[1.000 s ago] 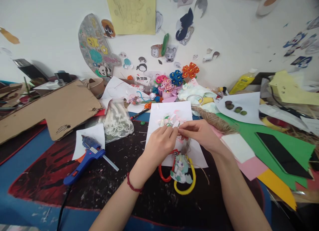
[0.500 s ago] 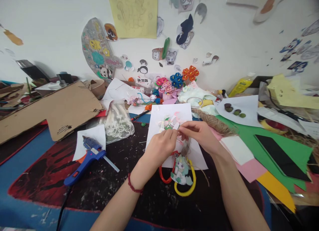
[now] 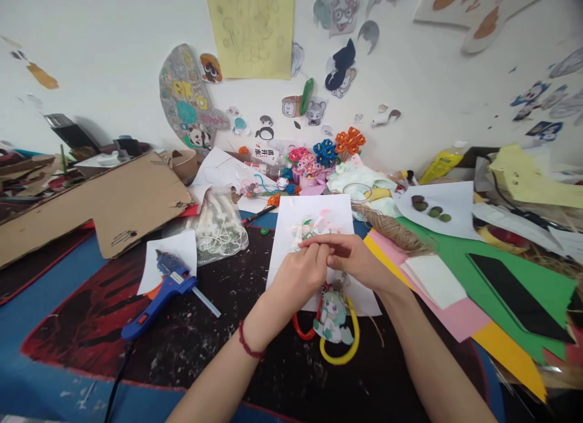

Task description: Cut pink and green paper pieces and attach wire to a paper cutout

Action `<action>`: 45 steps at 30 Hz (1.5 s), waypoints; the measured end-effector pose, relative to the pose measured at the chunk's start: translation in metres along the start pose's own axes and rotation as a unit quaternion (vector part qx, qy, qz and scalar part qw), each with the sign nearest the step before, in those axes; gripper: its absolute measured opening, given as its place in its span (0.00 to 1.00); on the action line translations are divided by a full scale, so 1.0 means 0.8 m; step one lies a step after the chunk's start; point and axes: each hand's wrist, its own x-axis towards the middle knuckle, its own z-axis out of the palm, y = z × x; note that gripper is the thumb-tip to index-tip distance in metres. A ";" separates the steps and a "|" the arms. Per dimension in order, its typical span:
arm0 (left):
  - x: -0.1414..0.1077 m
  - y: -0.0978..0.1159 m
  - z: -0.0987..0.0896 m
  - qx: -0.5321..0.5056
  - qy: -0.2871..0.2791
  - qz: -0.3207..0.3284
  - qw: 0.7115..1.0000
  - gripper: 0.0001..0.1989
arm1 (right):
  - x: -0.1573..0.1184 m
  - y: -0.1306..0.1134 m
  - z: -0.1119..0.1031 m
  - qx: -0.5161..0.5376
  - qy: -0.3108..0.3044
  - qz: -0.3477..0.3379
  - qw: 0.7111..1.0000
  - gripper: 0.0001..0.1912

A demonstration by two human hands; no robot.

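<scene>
Over a white sheet of paper, my two hands meet. My left hand is closed with its fingers curled, and what it pinches is hidden. Across its fingertips lies my right hand, its fingers together and thumb tucked below; anything between them cannot be made out. Small pink, green and white paper pieces lie on the sheet just beyond the hands. Below them rest scissors with one red and one yellow handle loop. A cut-out of a green-haired cartoon figure overlaps the handles.
On the left lies a blue glue gun on a paper scrap, near a bag of white cords and cardboard. A phone, coloured sheets and twine are on the right. Craft flowers stand behind.
My right fingers have moved left and now lie over the left fingertips. A small white piece seen between the hands before is now hidden. The view has tilted slightly upward.
</scene>
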 end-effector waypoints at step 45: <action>-0.004 0.019 0.007 0.057 0.170 -0.012 0.984 0.10 | -0.004 0.015 0.008 0.063 0.013 -0.054 0.996 0.22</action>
